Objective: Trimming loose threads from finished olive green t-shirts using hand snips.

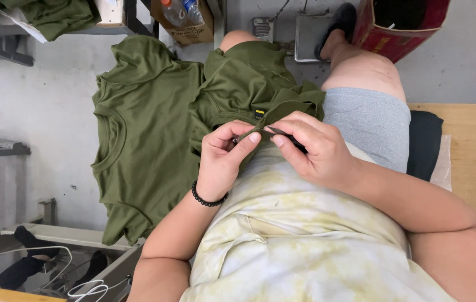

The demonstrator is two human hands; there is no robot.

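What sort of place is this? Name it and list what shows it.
Probably a small garment workshop. The left hand and right hand pinch an olive green shirt on the lap, more identical shirts lie stacked beside it, and a treadle pedal sits on the concrete floor.

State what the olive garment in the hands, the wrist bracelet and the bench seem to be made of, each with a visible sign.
Olive garment: soft knit fabric, probably cotton jersey; matte, falling in loose folds.
Bracelet on the left hand: small black beads, slightly glossy; plastic or stone, cannot tell.
Bench: pale wood or wood board; flat, faint grain.
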